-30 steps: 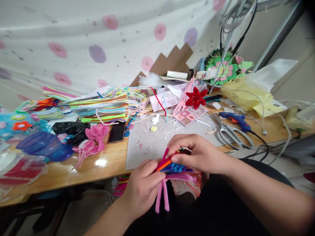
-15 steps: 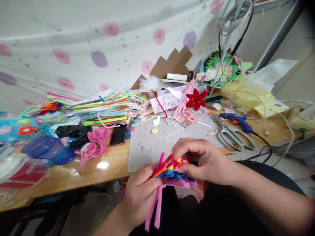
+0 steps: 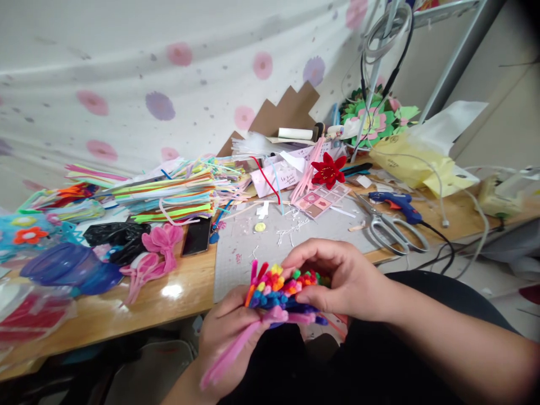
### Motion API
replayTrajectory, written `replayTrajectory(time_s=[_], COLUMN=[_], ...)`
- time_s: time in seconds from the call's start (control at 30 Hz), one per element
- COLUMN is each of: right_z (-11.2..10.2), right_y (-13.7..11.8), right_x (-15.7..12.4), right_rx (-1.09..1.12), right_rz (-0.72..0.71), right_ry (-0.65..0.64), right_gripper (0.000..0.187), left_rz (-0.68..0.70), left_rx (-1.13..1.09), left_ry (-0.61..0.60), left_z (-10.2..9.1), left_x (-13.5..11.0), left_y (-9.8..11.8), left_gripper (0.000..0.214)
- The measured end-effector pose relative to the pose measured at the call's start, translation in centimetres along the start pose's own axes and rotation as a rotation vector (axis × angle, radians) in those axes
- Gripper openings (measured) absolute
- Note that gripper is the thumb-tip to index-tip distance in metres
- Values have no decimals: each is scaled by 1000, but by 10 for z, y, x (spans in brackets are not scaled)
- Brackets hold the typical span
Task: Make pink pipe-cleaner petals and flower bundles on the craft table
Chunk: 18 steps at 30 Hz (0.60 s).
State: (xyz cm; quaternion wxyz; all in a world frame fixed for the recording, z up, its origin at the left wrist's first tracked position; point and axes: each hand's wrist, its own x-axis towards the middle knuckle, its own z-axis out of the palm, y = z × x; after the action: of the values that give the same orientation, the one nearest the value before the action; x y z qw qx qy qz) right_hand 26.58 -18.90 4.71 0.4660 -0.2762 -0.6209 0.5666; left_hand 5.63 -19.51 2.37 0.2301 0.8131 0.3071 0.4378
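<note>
A bundle of multicoloured pipe cleaners (image 3: 270, 295) is held between my two hands over my lap, in front of the table edge. My left hand (image 3: 225, 332) is closed around its left end. Pink pipe cleaners (image 3: 228, 357) stick out from it toward the lower left, across my fingers. On the other side, my right hand (image 3: 343, 275) grips the bundle with curled fingers on top and the thumb in front. Tips in red, orange, yellow, blue and purple show between the hands. The rest of the bundle is hidden by my right hand.
On the table lie a grey cutting mat (image 3: 236, 275), silver scissors (image 3: 394, 230), a blue glue gun (image 3: 396, 205) and a phone (image 3: 196, 236). A pile of pipe cleaners (image 3: 169, 194) stands behind. A red flower (image 3: 329, 170) and a pink bow shape (image 3: 162, 247) lie nearby.
My hands and the bundle have shifted slightly left, and more coloured tips show. The loose pink pipe cleaners have swung from hanging down to pointing lower left. The view has turned slightly right.
</note>
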Motion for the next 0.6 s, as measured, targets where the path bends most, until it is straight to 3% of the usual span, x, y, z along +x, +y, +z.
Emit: replayTrajectory(time_s=[0.37,0.6], right_z=[-2,-4], right_y=[3,2], right_x=[0,0], right_rx=[56,191], right_rz=[-55,-25], right_ry=[-54,-91], right_gripper=[36,50], left_rz=[47,38], left_rx=[8,74], left_ry=[32,13], left_z=[-2,-6], left_x=[-1,-18], left_y=[-2,-23], left_gripper=[16,17])
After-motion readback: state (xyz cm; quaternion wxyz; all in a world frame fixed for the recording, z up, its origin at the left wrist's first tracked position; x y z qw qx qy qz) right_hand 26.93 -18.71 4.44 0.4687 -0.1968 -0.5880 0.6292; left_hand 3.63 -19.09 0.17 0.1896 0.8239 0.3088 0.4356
